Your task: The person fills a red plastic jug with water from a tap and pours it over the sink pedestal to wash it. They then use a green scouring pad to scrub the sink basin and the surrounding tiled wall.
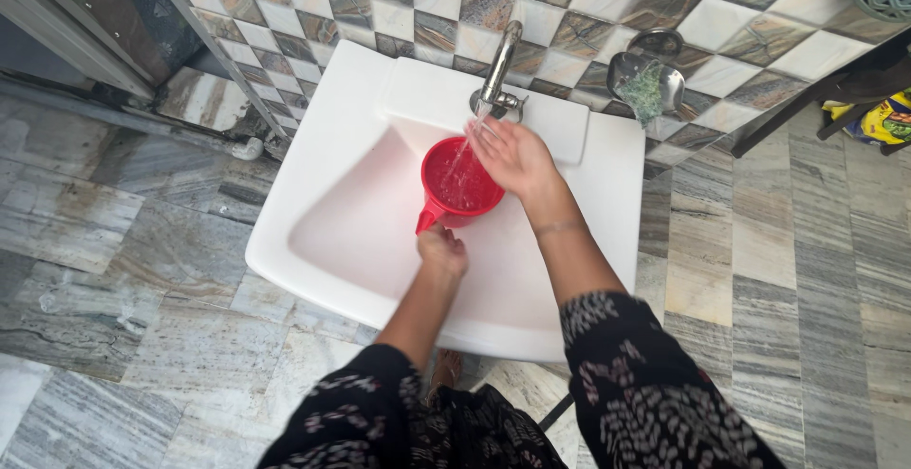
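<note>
Grey marble-veined floor slabs [123, 241]: bare, running up to the checked wall tiles [313, 4].

White ceramic wash basin [332, 203]: fixed to the wall, bowl wet.

My left hand [442, 249]: closed around the handle of the round red plastic mug [460, 184], holding it low inside the basin bowl, directly beneath the spout.

Red mug: upright, partly full, a thin stream of water falling into it. Best kept level and centred under the stream, I judge, so nothing slops over the rim.

Chrome pillar tap [498, 65]: running.

My right hand [512, 156]: fingers loosely spread, clamped on nothing, resting at the mug's far rim where the water lands (whether it touches the rim I cannot tell).

Steel wall-mounted soap dish [645, 75]: holds a greenish scrubbing pad.

Dark patterned sleeves [626, 374]: pushed back clear of the water.
</note>
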